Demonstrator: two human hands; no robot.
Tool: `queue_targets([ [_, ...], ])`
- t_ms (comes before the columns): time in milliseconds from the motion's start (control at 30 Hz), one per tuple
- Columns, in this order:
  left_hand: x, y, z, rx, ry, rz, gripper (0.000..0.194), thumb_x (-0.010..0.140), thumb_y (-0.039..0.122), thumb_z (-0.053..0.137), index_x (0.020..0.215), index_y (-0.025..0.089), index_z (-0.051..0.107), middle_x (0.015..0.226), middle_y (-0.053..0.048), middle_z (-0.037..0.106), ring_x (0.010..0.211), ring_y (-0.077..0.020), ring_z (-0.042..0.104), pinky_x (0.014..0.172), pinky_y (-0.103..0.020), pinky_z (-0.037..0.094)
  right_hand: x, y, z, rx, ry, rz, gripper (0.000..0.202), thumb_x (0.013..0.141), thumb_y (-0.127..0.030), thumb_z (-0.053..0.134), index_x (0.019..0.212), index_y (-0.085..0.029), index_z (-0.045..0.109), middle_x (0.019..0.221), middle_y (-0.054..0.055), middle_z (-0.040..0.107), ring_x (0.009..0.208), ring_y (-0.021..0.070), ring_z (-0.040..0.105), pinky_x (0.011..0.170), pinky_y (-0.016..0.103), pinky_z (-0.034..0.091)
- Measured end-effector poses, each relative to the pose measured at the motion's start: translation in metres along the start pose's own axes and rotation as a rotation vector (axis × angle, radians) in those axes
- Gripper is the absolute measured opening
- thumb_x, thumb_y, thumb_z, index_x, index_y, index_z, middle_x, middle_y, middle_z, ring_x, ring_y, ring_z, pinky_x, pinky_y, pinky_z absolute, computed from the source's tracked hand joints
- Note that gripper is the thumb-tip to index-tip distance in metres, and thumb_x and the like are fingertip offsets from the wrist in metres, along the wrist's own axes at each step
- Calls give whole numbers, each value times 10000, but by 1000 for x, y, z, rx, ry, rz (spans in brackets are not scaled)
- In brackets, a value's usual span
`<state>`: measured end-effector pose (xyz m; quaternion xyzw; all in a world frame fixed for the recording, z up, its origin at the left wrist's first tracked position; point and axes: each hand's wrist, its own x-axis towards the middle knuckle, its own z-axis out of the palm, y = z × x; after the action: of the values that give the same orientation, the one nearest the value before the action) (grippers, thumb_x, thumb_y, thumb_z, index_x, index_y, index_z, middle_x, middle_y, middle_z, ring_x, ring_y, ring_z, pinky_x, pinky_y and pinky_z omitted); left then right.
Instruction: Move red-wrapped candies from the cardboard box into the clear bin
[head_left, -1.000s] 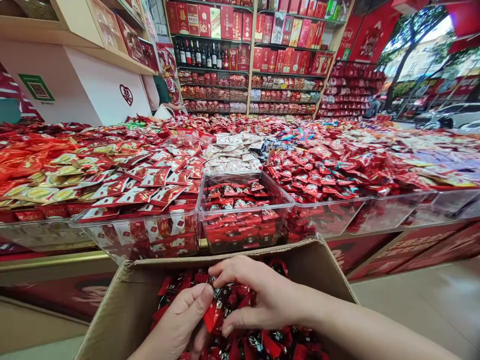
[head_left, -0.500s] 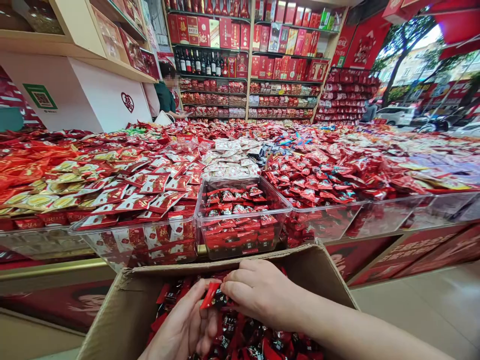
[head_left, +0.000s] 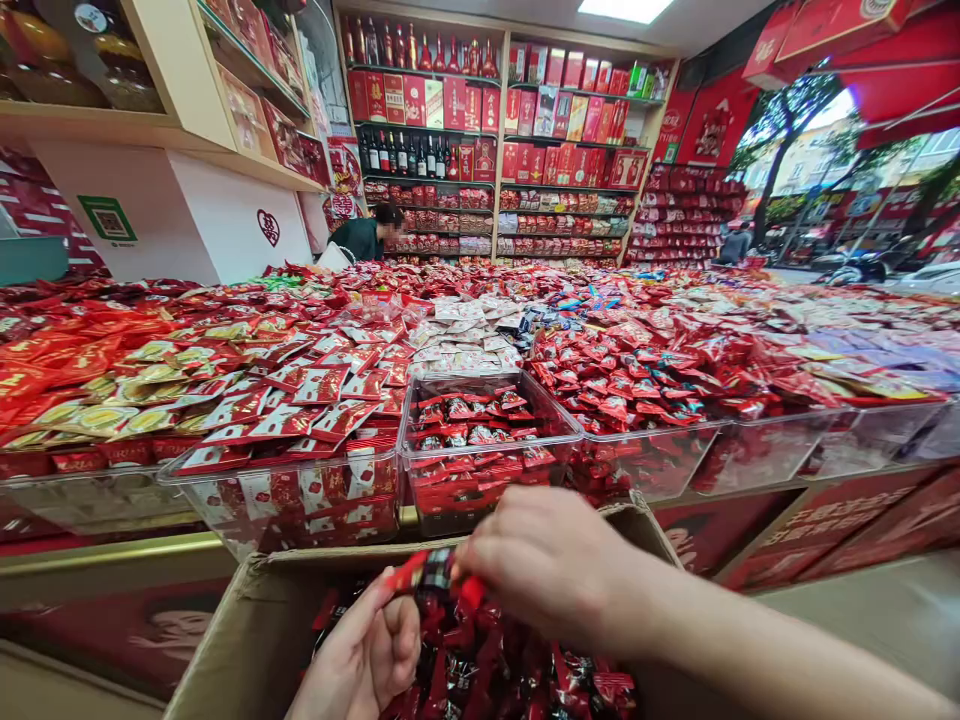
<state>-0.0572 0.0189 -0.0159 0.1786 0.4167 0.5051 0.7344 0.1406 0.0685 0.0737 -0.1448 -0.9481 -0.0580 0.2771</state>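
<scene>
A red and black wrapped candy (head_left: 435, 572) is stretched between my two hands above an open cardboard box (head_left: 225, 610). My left hand (head_left: 367, 640) pinches its left end between thumb and forefinger, the other fingers curled. Closed around the right end is my right hand (head_left: 559, 560), slightly blurred; its fingertips partly hide the candy. Below them, many similar wrapped candies (head_left: 469, 670) fill the box. Just beyond the box's far edge stands a clear plastic bin (head_left: 487, 447), partly filled with red and black candies in rows.
Clear bins heaped with red packets (head_left: 322, 410) flank it on the left, and a red candy heap (head_left: 622, 375) on the right. A person (head_left: 360, 238) in dark green leans over the far left side. Shelves of bottles and boxes (head_left: 450, 105) line the back wall.
Both hands have risen a little with the candy, my right hand nearer the bin. The view has tilted upward. The person at the back has bent forward.
</scene>
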Motion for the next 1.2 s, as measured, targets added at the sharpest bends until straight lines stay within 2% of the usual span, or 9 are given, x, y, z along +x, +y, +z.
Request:
queue_targets([
  [100,2,-1,-2,41,-70,23,255,782,372,478,898,177,593,498,46,470,429,-58,382,439,-179,324,13,34,-24,-159,37,207,239,861,-257,335,833,-157,550,743,44,555,722,129,456,640,260,329],
  [200,2,-2,-3,73,-75,12,255,755,372,518,907,179,588,531,43,483,457,-66,394,458,-188,336,23,72,-34,-338,-126,356,234,823,-314,396,768,-150,554,740,53,551,725,147,475,601,259,313],
  [300,1,-4,-2,93,-62,2,261,721,387,557,882,186,597,541,48,488,450,-63,390,451,-185,334,28,100,-31,-394,-349,341,162,766,-300,468,746,-163,552,732,39,570,689,142,498,553,242,288],
  [400,0,-5,0,112,-49,6,272,690,406,583,852,189,605,531,53,481,433,-57,384,440,-183,322,32,112,-24,-396,-475,309,142,743,-295,475,761,-177,553,732,34,590,668,142,516,532,236,278],
  [600,3,-8,-2,179,-68,11,318,661,444,594,835,178,607,502,46,486,421,-58,387,432,-186,286,43,120,-11,-429,-697,314,213,713,-313,493,835,-164,584,774,74,612,683,169,550,533,234,303],
  [767,4,-9,-3,181,-91,23,326,649,435,611,837,169,604,501,43,496,417,-52,389,424,-185,258,42,123,-7,-356,-745,282,173,700,-285,507,796,-180,605,748,51,616,649,153,553,487,219,286],
  [1000,5,-10,-3,183,-101,0,312,667,435,593,838,173,603,504,38,506,413,-54,398,415,-180,284,54,109,-19,-207,-1004,460,274,646,-401,581,779,-168,637,697,46,619,610,163,568,468,218,332],
  [1200,4,-9,-3,181,-101,7,299,667,427,600,837,180,600,509,42,508,420,-51,396,419,-172,300,59,103,-17,-317,-1008,444,237,737,-203,473,889,-126,638,859,117,631,747,202,588,561,249,388],
])
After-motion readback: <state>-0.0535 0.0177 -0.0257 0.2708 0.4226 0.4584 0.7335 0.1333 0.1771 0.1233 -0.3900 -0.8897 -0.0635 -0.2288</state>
